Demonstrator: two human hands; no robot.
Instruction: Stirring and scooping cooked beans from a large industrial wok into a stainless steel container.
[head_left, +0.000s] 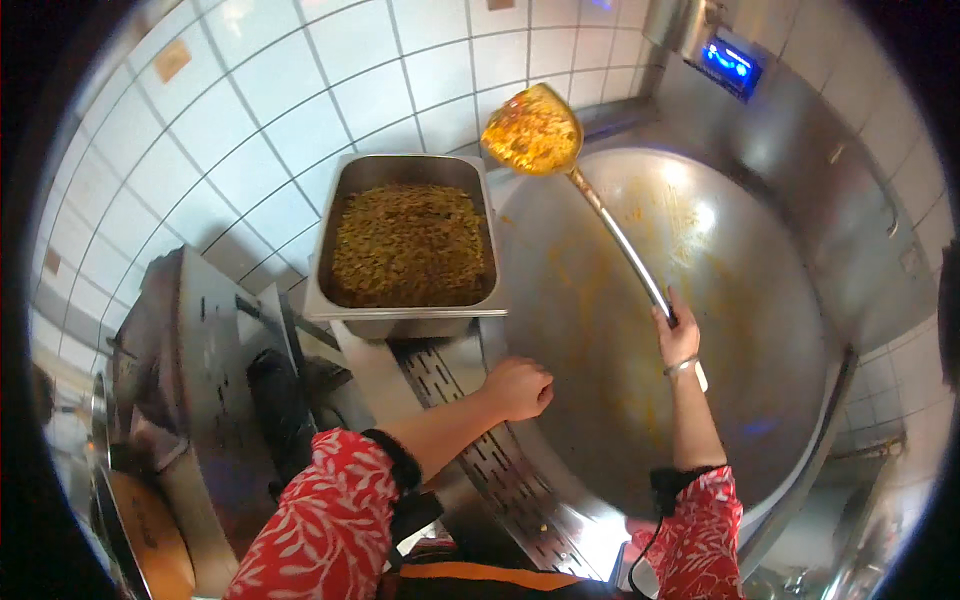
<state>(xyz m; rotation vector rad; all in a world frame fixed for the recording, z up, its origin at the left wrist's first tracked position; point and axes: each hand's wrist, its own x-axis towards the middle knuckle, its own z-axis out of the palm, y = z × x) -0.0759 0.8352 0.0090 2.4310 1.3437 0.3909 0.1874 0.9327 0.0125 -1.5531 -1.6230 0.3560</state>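
Observation:
My right hand (678, 330) grips the metal handle of a long wok spatula (622, 240). Its broad blade, up at the wok's far left edge, carries orange-yellow chopped food (534, 133). Below it lies a very large steel wok (667, 300) with oily orange smears. My left hand (519, 388) is closed in a fist above the wok's near left rim; nothing shows in it. Left of the wok stands a deep steel food pan (405, 312) holding brownish-green chopped food (409, 244).
A slotted metal drain strip (480, 450) runs along the wok's left side. A white tiled wall (360, 75) rises behind the pan. At the upper right, a lit blue display (731, 64) sits on the steel surround. A metal cabinet (217, 360) stands at left.

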